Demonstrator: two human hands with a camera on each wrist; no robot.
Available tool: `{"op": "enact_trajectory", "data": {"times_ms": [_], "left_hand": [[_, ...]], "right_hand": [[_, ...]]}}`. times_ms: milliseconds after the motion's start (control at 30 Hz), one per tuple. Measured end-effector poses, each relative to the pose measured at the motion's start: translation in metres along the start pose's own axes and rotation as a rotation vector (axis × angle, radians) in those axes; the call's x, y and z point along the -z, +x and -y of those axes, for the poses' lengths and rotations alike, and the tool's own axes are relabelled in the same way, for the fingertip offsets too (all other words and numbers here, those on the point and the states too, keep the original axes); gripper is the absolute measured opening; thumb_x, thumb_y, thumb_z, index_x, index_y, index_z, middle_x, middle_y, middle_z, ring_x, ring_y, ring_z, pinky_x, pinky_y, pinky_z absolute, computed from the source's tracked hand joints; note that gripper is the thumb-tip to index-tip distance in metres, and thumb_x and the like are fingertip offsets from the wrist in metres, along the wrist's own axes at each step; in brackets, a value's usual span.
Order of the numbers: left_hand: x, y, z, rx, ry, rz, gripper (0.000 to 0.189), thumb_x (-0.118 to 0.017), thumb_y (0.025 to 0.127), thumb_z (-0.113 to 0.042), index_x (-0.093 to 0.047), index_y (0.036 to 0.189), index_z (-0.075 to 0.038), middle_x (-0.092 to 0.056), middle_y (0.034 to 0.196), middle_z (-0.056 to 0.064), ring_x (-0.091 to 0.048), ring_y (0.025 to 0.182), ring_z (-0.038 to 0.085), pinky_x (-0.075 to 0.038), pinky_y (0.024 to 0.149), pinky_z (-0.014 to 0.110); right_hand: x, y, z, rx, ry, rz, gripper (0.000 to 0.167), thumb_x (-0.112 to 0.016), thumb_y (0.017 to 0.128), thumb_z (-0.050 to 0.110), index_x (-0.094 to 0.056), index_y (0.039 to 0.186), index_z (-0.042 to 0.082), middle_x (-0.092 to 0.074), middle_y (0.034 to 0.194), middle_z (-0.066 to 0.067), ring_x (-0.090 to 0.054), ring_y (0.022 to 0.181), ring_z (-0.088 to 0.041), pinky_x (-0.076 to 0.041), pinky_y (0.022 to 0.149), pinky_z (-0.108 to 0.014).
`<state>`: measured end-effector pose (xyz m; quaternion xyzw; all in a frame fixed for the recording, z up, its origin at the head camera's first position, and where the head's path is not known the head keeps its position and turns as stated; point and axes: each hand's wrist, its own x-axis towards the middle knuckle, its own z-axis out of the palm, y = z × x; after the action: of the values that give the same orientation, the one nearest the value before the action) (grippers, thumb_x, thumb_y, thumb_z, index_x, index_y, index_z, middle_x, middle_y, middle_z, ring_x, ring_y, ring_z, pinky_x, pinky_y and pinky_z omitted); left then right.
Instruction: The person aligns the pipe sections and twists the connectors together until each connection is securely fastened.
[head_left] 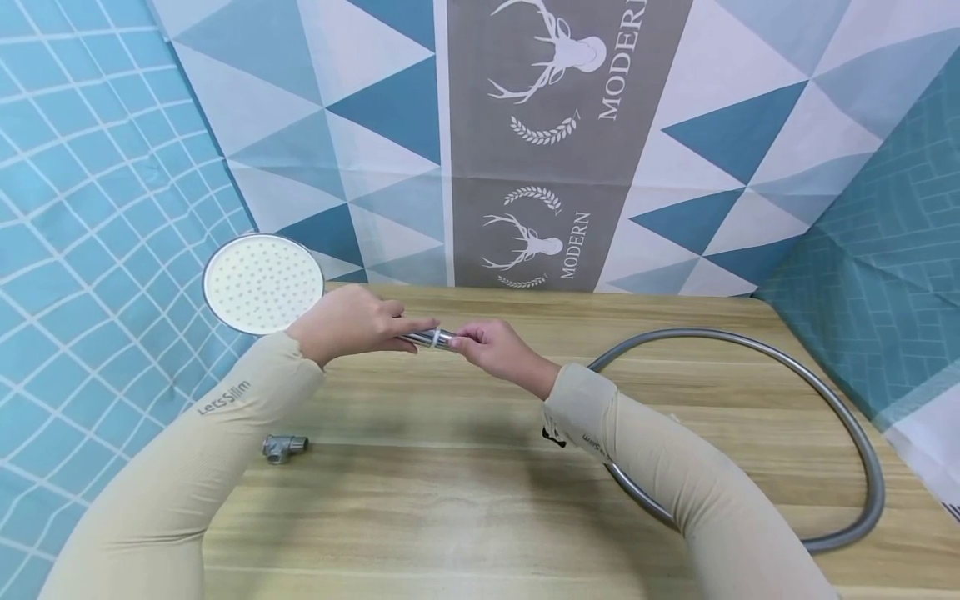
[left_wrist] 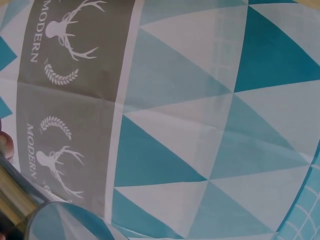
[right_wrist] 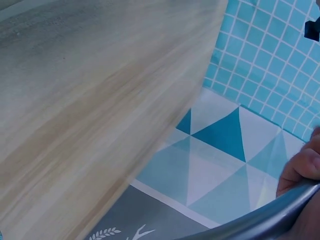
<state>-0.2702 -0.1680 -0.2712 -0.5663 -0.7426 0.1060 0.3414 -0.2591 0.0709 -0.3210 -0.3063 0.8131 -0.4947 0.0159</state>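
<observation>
A shower head [head_left: 264,283] with a round white spray face is held up at the left in the head view. My left hand [head_left: 360,321] grips its chrome handle, the index finger stretched along it. At the handle's lower end, my right hand [head_left: 495,346] pinches the metal end of a grey shower hose [head_left: 738,337] between thumb and fingers. A light ring shows where the two parts meet. In the left wrist view only shiny chrome [left_wrist: 22,195] shows low at the left. The right wrist view has the hose [right_wrist: 265,215] passing under my right fingers [right_wrist: 302,167].
A small metal tee fitting [head_left: 281,447] lies on the wood-grain table [head_left: 450,508] at the left. The hose loops widely over the table's right side and passes under my right forearm. Patterned sheets [head_left: 390,167] stand as walls at the back and both sides.
</observation>
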Motion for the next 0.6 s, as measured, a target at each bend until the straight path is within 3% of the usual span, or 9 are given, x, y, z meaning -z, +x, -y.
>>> {"op": "enact_trajectory", "data": {"times_ms": [200,400,600], "left_hand": [[0.0020,-0.0023,0.0007,0.035,-0.003,0.025,0.045,-0.081,0.072,-0.039,-0.067,0.112,-0.022,-0.043,0.057,0.000,-0.025,0.039,0.011,-0.025,0.037,0.025],[0.0017,-0.0039,0.0005,0.030,-0.007,0.023,0.046,-0.081,0.073,-0.039,-0.066,0.113,-0.023,-0.044,0.058,0.000,-0.026,0.039,0.011,-0.025,0.038,0.024],[-0.0020,-0.0061,0.0007,0.007,-0.006,-0.012,0.047,-0.082,0.071,-0.039,-0.065,0.112,-0.023,-0.044,0.058,0.000,-0.026,0.038,0.011,-0.025,0.037,0.024]], "right_hand": [[-0.0039,-0.0014,0.0020,-0.046,0.089,-0.079,0.020,-0.070,0.085,0.002,-0.052,0.092,-0.002,-0.061,0.062,-0.006,-0.054,0.055,-0.015,-0.034,0.049,-0.021],[-0.0064,-0.0043,-0.0003,0.050,0.071,-0.095,0.017,-0.075,0.079,-0.003,-0.061,0.087,-0.009,-0.070,0.082,-0.019,-0.056,0.061,-0.006,-0.040,0.050,-0.019],[-0.0065,-0.0075,-0.0053,0.137,-0.003,-0.074,0.018,-0.073,0.079,-0.006,-0.065,0.094,-0.012,-0.069,0.085,-0.021,-0.053,0.064,-0.005,-0.043,0.054,-0.019]]}}
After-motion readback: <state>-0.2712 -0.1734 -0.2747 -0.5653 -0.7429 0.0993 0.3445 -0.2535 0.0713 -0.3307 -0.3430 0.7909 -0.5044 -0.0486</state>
